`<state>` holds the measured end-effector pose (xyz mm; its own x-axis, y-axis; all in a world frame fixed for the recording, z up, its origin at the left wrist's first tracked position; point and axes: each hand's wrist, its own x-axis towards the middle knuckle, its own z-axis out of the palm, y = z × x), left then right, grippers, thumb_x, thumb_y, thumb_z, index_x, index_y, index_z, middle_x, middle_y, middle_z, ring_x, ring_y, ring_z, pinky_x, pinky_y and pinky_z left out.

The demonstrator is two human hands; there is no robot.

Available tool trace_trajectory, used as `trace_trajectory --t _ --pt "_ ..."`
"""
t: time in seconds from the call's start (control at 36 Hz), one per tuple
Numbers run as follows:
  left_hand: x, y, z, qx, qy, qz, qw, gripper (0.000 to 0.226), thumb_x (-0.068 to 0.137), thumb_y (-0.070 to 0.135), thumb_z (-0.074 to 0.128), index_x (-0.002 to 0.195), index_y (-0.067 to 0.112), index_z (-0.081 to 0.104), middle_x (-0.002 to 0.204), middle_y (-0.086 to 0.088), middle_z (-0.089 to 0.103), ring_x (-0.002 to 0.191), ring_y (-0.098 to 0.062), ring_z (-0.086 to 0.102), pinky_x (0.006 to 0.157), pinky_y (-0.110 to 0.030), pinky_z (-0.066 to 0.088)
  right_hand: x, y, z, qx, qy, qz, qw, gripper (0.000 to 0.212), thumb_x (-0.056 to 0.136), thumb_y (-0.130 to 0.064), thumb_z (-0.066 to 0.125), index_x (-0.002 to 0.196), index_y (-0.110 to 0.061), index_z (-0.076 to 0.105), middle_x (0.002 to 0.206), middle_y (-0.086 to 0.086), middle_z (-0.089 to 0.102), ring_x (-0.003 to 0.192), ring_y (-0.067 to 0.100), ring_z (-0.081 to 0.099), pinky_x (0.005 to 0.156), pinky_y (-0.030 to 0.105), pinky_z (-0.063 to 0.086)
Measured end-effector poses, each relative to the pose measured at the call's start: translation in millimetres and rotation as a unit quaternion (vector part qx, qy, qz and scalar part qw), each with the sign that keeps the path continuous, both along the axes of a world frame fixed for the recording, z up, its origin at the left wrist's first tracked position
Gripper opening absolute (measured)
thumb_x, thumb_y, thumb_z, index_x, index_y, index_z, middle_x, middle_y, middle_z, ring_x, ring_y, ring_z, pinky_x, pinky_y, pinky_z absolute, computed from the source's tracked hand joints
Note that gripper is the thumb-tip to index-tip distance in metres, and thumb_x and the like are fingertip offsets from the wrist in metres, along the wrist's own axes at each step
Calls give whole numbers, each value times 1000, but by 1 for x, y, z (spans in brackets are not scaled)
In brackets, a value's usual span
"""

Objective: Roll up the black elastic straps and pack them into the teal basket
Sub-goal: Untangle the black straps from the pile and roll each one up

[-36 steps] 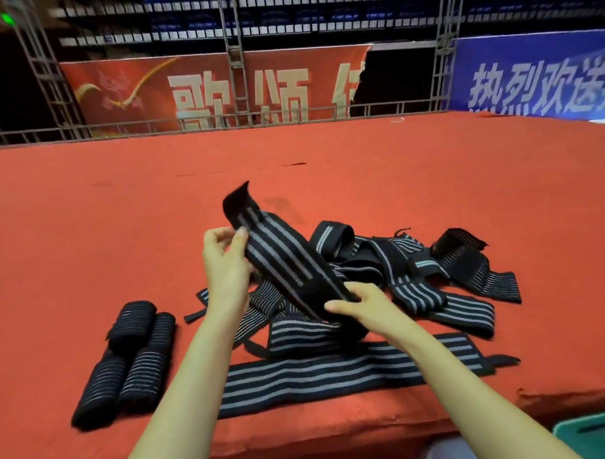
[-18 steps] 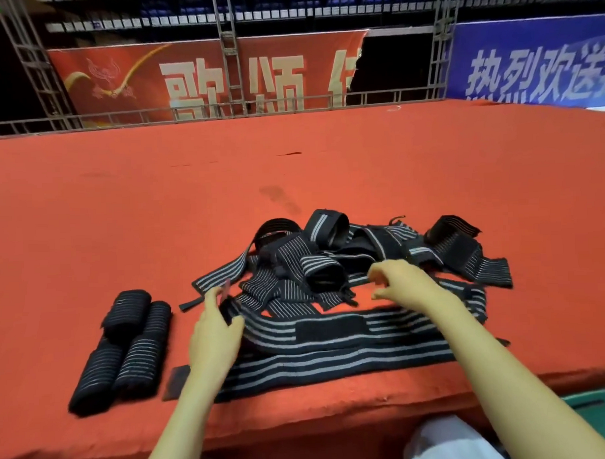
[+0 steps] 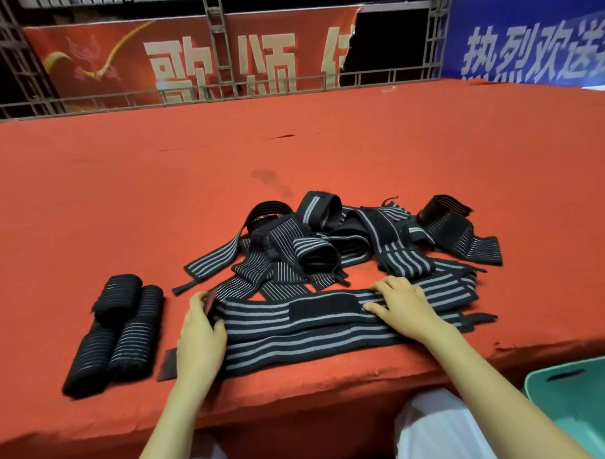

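Observation:
A long black strap with grey stripes (image 3: 291, 327) lies flat across the near edge of the red table (image 3: 291, 144). My left hand (image 3: 200, 336) grips its left end, fingers curled over the edge. My right hand (image 3: 405, 306) presses on the strap further right, fingers stretched along it. A second flat strap (image 3: 298, 353) lies under it. Behind them sits a tangled pile of loose straps (image 3: 346, 238). Three rolled straps (image 3: 119, 332) lie side by side at the left. A corner of the teal basket (image 3: 581, 401) shows at the bottom right, below the table edge.
The red cloth stretches far back to a metal railing (image 3: 221, 91) with red and blue banners behind it. The table's front edge runs just under my forearms. White clothing over my knees (image 3: 435, 430) shows below it.
One second ago both hands held a strap lifted above the pile. It has been laid flat along the table edge, and my hands have come down onto it, left at its end, right mid-strap.

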<state>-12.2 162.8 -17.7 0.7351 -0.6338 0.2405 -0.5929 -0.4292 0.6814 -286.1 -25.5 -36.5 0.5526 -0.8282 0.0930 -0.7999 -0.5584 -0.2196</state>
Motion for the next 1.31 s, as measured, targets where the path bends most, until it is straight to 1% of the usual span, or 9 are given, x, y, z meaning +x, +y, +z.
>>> trace_trajectory --t 0.17,0.33,0.5,0.64,0.75,0.89,0.97,1.14,1.31 --pt "9 8 7 -66 106 -9 992 52 85 1 58 129 20 39 116 -12 61 68 -28 68 75 -36 53 6 -3 5 38 45 -8 998 56 93 -59 43 136 -23 43 128 5 40 124 25 29 109 41 25" --pt "11 19 7 -63 168 7 984 55 86 2 62 134 10 35 99 -19 64 61 -20 60 56 -18 40 8 1 5 49 16 18 998 56 89 -63 46 128 -23 48 135 2 38 137 22 19 116 49 11" --pt "18 21 8 -84 217 8 973 48 87 4 62 129 8 40 98 -16 64 61 -23 64 72 -38 55 22 13 12 142 -35 110 983 87 69 -73 62 143 -39 31 146 -4 34 141 18 20 118 49 6" --pt "31 20 15 -128 261 16 957 24 93 8 56 114 3 45 90 -13 64 59 -19 65 65 -36 58 30 9 14 136 -62 125 981 74 67 -68 69 133 -49 41 115 -8 41 114 19 40 106 38 31" --pt "43 29 27 -130 275 14 953 9 96 9 52 88 8 46 76 -15 67 52 -16 68 59 -34 57 33 13 27 132 -116 181 967 29 83 -36 70 110 -39 59 106 -8 51 103 11 53 98 31 41" --pt "49 49 29 -61 117 41 990 10 88 13 60 81 11 53 73 -10 66 67 -25 67 68 -38 51 34 24 36 90 -177 225 954 19 80 -27 74 81 -40 61 84 -9 59 83 5 57 80 26 47" --pt "41 58 15 19 26 33 999 7 85 14 62 84 11 56 78 -11 65 82 -32 60 67 -35 36 36 29 25 100 -102 254 957 16 76 -35 76 82 -30 62 90 -9 56 88 4 51 82 26 43" --pt "34 70 -8 33 10 59 998 9 88 10 58 86 9 49 89 -17 64 92 -39 58 71 -39 35 47 36 13 132 -62 237 961 62 55 -70 73 101 -38 46 117 -17 42 112 4 38 100 26 36" --pt "33 71 -9 -1 18 64 998 9 90 17 59 90 10 53 83 -17 66 87 -39 60 72 -41 42 69 47 12 146 -38 258 954 90 63 -64 74 140 -39 35 134 -16 39 126 6 33 110 30 28"
